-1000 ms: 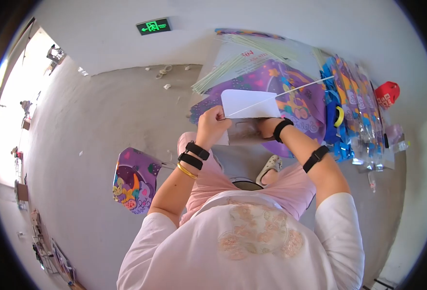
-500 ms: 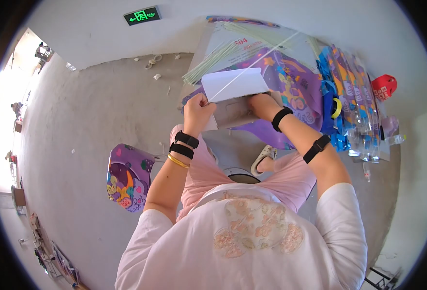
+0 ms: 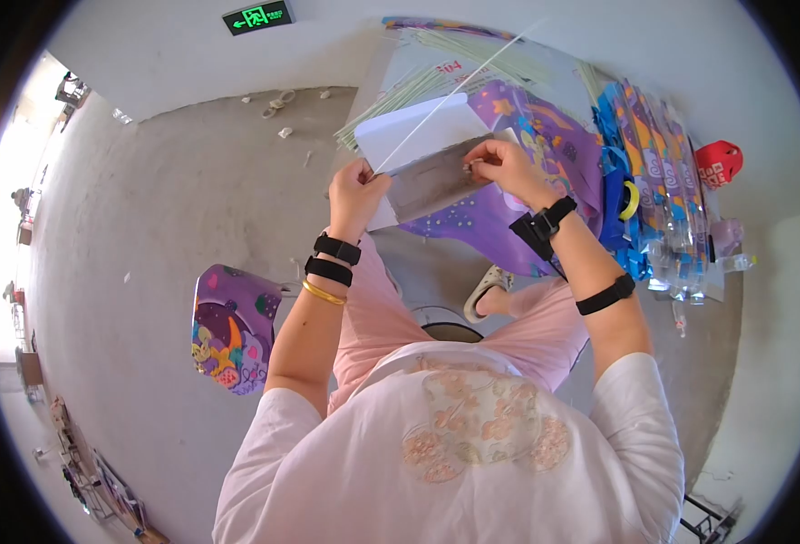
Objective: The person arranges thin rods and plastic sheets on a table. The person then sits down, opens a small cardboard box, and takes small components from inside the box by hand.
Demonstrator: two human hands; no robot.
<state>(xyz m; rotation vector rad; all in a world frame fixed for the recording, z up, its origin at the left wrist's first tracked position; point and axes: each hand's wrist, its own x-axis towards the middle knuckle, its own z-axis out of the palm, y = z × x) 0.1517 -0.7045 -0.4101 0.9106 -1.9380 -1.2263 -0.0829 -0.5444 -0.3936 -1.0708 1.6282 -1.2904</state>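
Note:
An open cardboard box (image 3: pixel 436 183) with a white lid flap (image 3: pixel 409 127) folded back lies before me. At its left end my left hand (image 3: pixel 357 197) is closed, with the thumb and fingers pinching a long thin white stick (image 3: pixel 454 91) that slants up to the right across the flap. Whether this hand also grips the box's edge I cannot tell. Over the right part of the box, my right hand (image 3: pixel 506 170) has its fingertips pinched together around something too small to make out. Beneath the box spreads a purple printed sheet (image 3: pixel 545 136) with cartoon figures.
Bundles of pale thin sticks (image 3: pixel 400 104) lie on the table behind the box. To the right are a stack of plastic-wrapped printed packs (image 3: pixel 658 181), a yellow tape roll (image 3: pixel 631 203) and a red bag (image 3: pixel 719 165). A purple printed panel (image 3: pixel 234 328) stands at the left.
My right hand has lifted from inside the box and now shows its pinched fingertips. The box and the stick have tilted, their right side higher. My left hand has shifted slightly left.

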